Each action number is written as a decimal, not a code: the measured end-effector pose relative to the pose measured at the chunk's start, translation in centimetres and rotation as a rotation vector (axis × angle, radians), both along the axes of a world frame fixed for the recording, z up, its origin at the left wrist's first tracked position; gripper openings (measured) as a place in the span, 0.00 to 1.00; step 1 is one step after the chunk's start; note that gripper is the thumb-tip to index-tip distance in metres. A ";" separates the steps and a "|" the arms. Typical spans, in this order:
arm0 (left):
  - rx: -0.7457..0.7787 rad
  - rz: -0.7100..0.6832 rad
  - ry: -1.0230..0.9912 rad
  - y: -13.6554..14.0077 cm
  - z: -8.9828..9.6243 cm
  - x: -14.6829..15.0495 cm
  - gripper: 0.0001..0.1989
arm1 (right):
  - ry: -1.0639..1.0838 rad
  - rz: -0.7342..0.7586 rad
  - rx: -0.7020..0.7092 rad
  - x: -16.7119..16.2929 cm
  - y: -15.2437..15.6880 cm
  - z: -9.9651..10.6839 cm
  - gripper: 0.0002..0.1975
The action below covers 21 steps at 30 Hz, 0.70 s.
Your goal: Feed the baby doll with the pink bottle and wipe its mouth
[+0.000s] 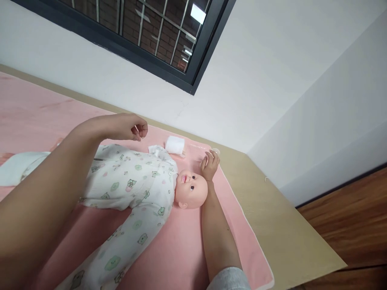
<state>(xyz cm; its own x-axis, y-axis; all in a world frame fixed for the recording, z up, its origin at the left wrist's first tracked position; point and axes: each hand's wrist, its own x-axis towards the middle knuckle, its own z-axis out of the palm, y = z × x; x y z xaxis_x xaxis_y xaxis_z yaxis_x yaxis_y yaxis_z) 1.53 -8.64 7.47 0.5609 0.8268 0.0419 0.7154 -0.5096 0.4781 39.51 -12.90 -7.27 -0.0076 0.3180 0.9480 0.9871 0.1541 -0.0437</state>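
A baby doll (pixel 192 191) lies on its back, its bald head to the right. It wears a white garment (pixel 123 173) printed with green and pink animals. Above the doll's body, my left hand (pixel 133 127) is closed in a pinch; whatever its fingertips hold is too small to make out. My right hand (pixel 210 165) is past the top of the doll's head, its fingers curled beside a clear round thing (pixel 215 151), partly hidden behind them. Between the hands lies a small white cylindrical pack (pixel 174 145), near the doll's far sleeve.
A pink mat (pixel 169 245) with a pale edge covers much of the tan tabletop (pixel 266 217). White wall (pixel 242 80) and a dark-framed barred window (pixel 193 86) stand behind it. Wood-grain panels (pixel 356 217) are at the lower right.
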 end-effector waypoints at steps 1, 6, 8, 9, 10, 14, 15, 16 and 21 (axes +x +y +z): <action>0.000 -0.004 -0.006 0.0 0.0 0.0 0.08 | -0.017 0.008 0.014 0.0 0.0 0.0 0.15; -0.057 -0.076 -0.037 -0.1 0.0 0.1 0.12 | -0.026 0.025 -0.012 -0.1 0.0 -0.2 0.15; -0.089 -0.086 -0.053 -0.2 0.1 0.3 0.13 | -0.001 0.022 -0.054 0.0 0.1 -0.3 0.16; -0.088 -0.077 -0.051 -0.2 0.1 0.4 0.13 | 0.011 0.021 -0.073 0.0 0.1 -0.4 0.16; -0.081 -0.065 -0.046 -0.2 0.2 0.5 0.13 | 0.021 0.021 -0.087 0.0 0.1 -0.4 0.16; -0.073 -0.047 -0.040 0.0 0.3 0.6 0.11 | 0.030 0.039 -0.088 0.0 0.1 -0.5 0.16; -0.078 -0.044 -0.042 0.0 0.3 0.6 0.12 | 0.027 0.047 -0.089 0.0 0.1 -0.5 0.16; -0.080 -0.037 -0.041 0.1 0.3 0.6 0.12 | 0.024 0.052 -0.094 0.0 0.1 -0.6 0.16; -0.054 0.001 0.005 0.4 0.0 0.7 0.13 | 0.034 0.058 -0.154 0.1 0.4 -0.8 0.16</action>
<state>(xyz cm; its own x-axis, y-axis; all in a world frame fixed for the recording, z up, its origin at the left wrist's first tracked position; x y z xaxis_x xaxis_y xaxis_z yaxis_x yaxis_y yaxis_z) 2.21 -8.25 7.43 0.5604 0.8282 -0.0053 0.7180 -0.4827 0.5015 39.61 -12.53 -8.12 0.0010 0.4600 0.8879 0.9743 0.1996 -0.1045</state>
